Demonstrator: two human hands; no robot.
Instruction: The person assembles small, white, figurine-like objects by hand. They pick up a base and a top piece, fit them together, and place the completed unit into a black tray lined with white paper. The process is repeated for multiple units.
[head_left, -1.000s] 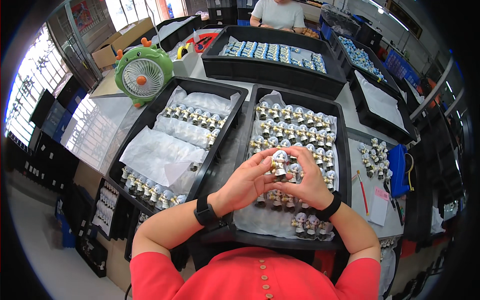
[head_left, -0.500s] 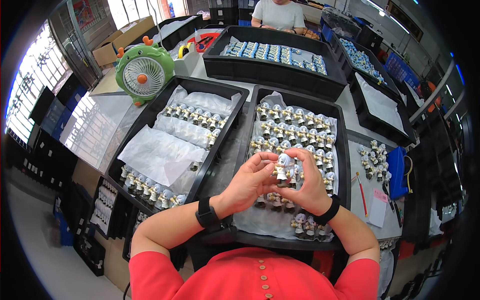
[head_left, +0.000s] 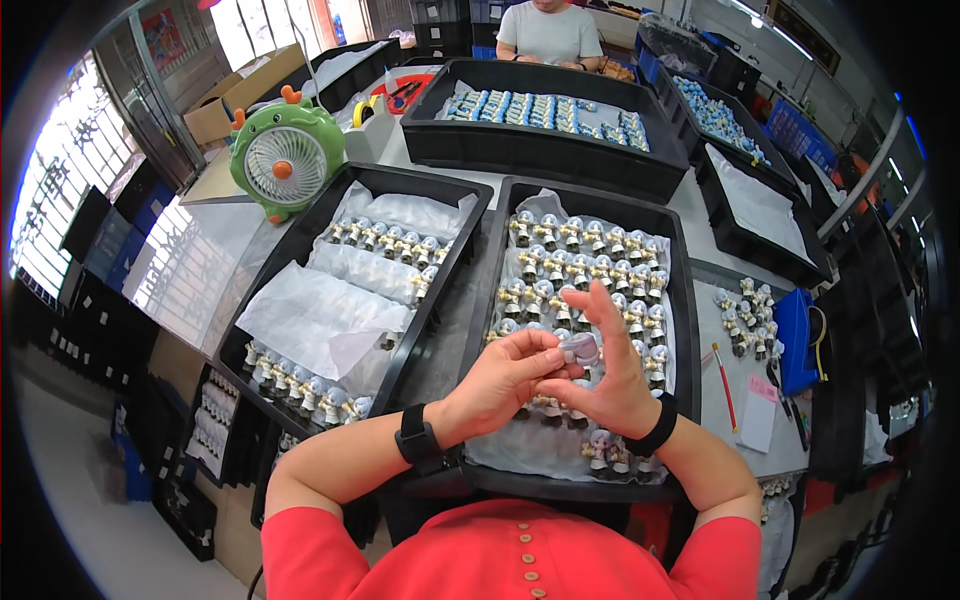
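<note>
My left hand (head_left: 500, 378) pinches a small figurine (head_left: 582, 349) with pale hair between thumb and fingers; it is tipped over, and part of it is hidden. Close beside it, my right hand (head_left: 622, 390) has its thumb and fingers spread apart, the index finger raised. Whether the right hand touches the figurine, I cannot tell. Both hands are above a black tray (head_left: 684, 300) lined with white sheet, where similar figurines (head_left: 578, 268) stand in rows. A few more lie at its near right corner, partly behind my right wrist.
A second black tray (head_left: 437, 300) with figurines and white sheets sits left. Behind are a green fan (head_left: 287, 160) and a large tray (head_left: 530, 150) of blue-and-white pieces. Right are loose figurines (head_left: 748, 320), a red brush (head_left: 725, 390) and a blue bin (head_left: 797, 345). Another person (head_left: 550, 35) sits opposite.
The figurine was upright between both hands; now it is tipped over in my left hand. My right hand's fingers have come away from it and spread.
</note>
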